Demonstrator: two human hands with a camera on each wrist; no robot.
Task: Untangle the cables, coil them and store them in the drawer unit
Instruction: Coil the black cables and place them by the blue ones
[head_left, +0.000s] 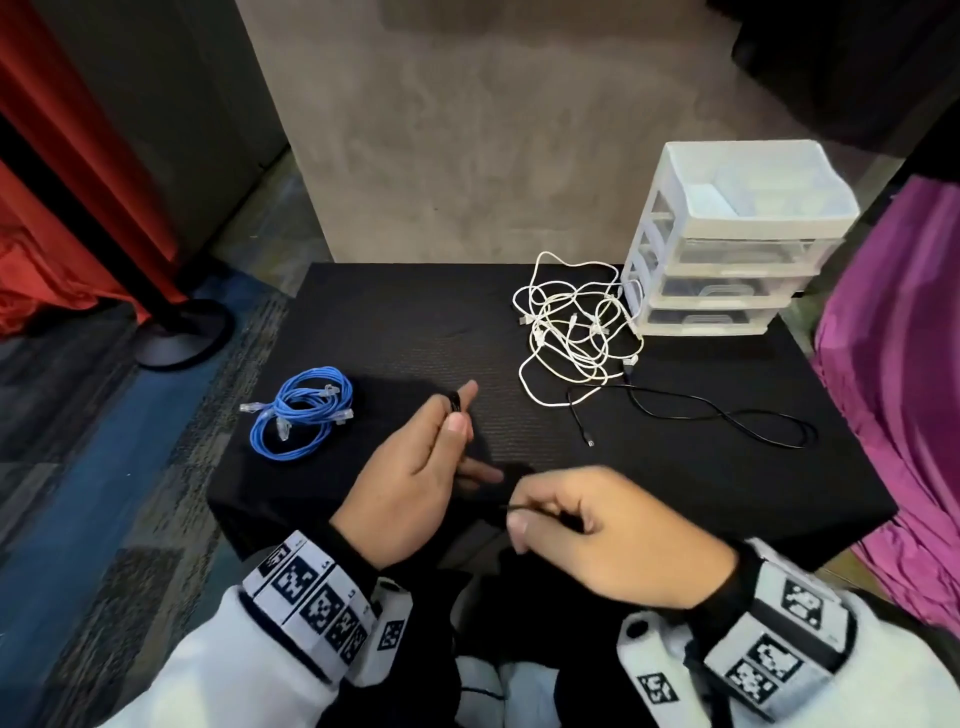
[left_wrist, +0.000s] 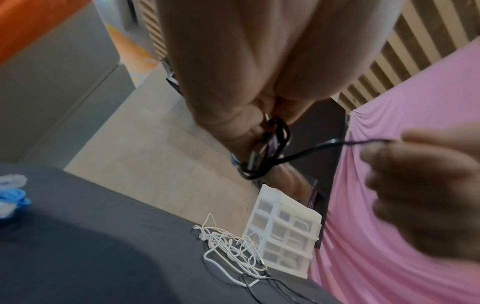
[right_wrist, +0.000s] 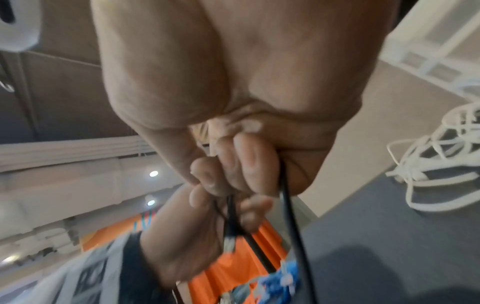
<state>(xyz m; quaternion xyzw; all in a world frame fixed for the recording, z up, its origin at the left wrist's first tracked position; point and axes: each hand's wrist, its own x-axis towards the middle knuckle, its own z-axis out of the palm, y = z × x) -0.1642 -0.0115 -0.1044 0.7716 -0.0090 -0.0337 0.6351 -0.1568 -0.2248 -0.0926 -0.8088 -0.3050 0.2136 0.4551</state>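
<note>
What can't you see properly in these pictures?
- Drawers: head view, the frosted fronts hide what is inside.
- Black cable: left wrist view, the left hand covers part of its coil, so the loops can't be counted.
- White cables: head view, too tangled and thin to count.
- Blue cable: right wrist view, blurred and cut off by the bottom edge.
- Right hand: left wrist view, blurred.

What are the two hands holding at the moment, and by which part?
Both hold one black cable: the left hand grips its wound coil, and the right hand pinches the loose strand running from it.
</note>
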